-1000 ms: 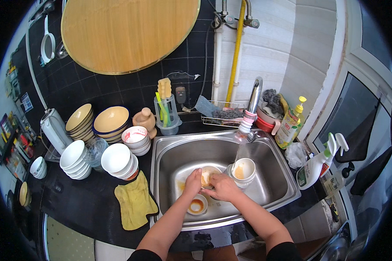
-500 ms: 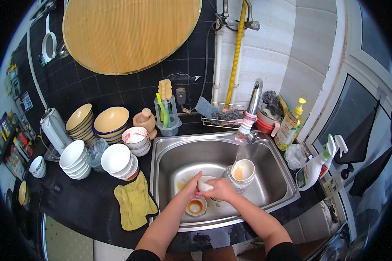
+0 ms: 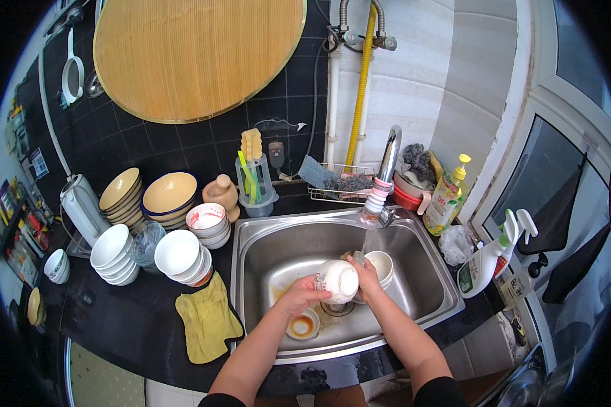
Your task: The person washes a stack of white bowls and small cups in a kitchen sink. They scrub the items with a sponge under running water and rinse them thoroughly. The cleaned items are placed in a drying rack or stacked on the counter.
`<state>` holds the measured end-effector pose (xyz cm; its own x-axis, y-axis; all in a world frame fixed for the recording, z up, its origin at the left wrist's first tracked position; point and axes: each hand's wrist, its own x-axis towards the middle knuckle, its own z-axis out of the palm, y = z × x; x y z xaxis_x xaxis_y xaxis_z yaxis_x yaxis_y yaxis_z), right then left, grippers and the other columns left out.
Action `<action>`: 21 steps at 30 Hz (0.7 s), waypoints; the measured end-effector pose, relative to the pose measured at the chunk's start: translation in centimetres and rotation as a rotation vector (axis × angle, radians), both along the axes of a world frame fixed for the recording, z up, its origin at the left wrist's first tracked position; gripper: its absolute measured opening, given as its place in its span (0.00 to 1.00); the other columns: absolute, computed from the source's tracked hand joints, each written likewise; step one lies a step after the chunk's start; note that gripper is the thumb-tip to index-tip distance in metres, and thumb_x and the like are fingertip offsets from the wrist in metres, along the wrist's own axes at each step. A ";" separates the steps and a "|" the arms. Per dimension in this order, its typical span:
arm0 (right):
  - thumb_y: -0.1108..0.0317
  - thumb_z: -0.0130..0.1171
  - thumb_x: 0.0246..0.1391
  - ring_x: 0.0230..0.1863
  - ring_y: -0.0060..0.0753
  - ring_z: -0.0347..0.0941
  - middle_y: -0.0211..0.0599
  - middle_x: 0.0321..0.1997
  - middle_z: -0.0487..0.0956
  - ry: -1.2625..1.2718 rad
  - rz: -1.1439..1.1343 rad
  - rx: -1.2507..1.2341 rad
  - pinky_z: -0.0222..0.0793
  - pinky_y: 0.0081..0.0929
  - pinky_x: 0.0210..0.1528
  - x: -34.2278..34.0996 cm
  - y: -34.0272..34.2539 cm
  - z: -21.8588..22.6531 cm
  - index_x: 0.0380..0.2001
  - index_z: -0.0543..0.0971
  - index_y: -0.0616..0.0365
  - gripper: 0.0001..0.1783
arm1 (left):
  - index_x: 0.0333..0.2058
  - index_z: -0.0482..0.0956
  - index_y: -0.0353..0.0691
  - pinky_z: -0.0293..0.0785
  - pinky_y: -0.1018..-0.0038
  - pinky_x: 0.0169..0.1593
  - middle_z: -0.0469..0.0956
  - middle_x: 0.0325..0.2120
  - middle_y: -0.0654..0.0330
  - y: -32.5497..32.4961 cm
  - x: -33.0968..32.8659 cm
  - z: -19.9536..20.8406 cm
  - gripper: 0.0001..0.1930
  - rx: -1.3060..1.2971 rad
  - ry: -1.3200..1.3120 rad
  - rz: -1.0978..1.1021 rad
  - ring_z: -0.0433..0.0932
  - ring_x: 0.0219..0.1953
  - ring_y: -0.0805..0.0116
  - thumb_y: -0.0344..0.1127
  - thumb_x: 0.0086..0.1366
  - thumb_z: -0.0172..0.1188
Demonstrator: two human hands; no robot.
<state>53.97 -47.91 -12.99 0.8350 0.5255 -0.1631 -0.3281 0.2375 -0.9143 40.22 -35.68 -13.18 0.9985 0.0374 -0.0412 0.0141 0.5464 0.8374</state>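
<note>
Over the stainless steel sink (image 3: 424, 275), just below the running chrome tap (image 3: 385, 169), both hands close their grip on a small white ceramic bowl (image 3: 338, 280), left hand (image 3: 300, 295) steadying, right hand (image 3: 366, 277) turning it bottom-up, seemingly to rinse it.

Both bare forearms come in from six o'clock and converge toward the centre. The left hand (image 3: 300, 296) is cupped, fingers curled in a grip pointing toward two o'clock. The right hand (image 3: 368, 277), at its three o'clock, curls inward facing it, wrist bent, fingers partly hidden.
</note>
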 end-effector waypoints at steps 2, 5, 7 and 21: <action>0.58 0.56 0.52 0.35 0.28 0.71 0.35 0.33 0.75 -0.239 0.031 -0.085 0.66 0.23 0.38 0.2 -0.3 -0.5 0.33 0.73 0.60 0.15 | 0.43 0.73 0.37 0.68 0.76 0.46 0.76 0.36 0.63 -0.7 0.1 0.5 0.17 0.017 0.034 0.043 0.74 0.40 0.74 0.25 0.52 0.60; 0.63 0.55 0.51 0.42 0.36 0.67 0.39 0.35 0.72 -0.847 0.058 -0.121 0.60 0.27 0.45 -1.2 0.1 0.0 0.30 0.73 0.63 0.12 | 0.41 0.75 0.38 0.69 0.78 0.42 0.77 0.34 0.64 -0.8 0.4 -0.1 0.16 0.085 0.080 0.114 0.75 0.36 0.75 0.23 0.51 0.60; 0.66 0.55 0.49 0.43 0.42 0.66 0.42 0.36 0.72 -1.144 0.184 -0.226 0.60 0.32 0.46 -2.6 -0.2 1.3 0.32 0.74 0.61 0.10 | 0.37 0.76 0.37 0.71 0.79 0.40 0.77 0.32 0.64 -0.2 0.4 -0.8 0.14 0.197 0.141 0.201 0.75 0.34 0.76 0.22 0.50 0.61; 0.49 0.33 0.60 0.46 0.34 0.71 0.40 0.45 0.74 -0.097 0.326 -0.091 0.66 0.31 0.48 0.4 0.2 0.0 0.43 0.72 0.63 0.28 | 0.42 0.74 0.37 0.67 0.78 0.47 0.77 0.36 0.63 -1.0 -0.1 1.1 0.15 0.053 0.002 0.006 0.74 0.40 0.76 0.25 0.53 0.60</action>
<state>54.37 -47.68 -12.96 0.6397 0.7539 -0.1499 -0.2841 0.0508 -0.9574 40.12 -36.71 -12.11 0.9981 0.0454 -0.0415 0.0131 0.5014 0.8651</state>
